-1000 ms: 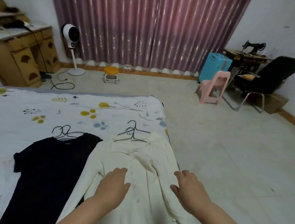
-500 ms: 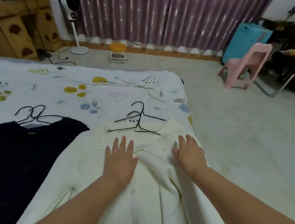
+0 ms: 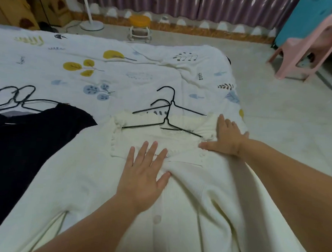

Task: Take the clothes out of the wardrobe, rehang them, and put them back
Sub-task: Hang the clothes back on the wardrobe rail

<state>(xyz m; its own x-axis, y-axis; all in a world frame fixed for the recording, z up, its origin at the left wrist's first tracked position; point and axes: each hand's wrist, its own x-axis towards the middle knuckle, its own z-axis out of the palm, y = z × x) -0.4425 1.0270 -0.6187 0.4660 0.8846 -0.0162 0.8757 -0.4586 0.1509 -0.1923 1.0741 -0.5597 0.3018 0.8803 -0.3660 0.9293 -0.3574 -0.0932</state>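
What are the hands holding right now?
Nothing is gripped. The left hand and right hand lie flat on the cream cardigan, near its collar.

floor [image 3: 275, 130]: pale tile | curtain [image 3: 185, 3]: purple | pink chair [image 3: 313, 46] right | yellow stool [image 3: 139, 27] | bed [image 3: 69, 64]: patterned sheet

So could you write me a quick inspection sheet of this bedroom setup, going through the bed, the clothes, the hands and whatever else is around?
Surface: bed with white leaf-print sheet, rumpled near its far right corner.
Job's things: cream cardigan lies flat, collar away from the person; two black wire hangers lie crossed at its collar. Black top lies to its left, with more black hangers at its neck.
Clutter: nothing seen.
Hands: left hand flat on the cardigan's chest; right hand flat on its right shoulder.
Cables: nothing clearly seen.
Surroundings: pink plastic chair, yellow-topped stool, white fan stand, purple curtain, wooden cabinet, teal case.
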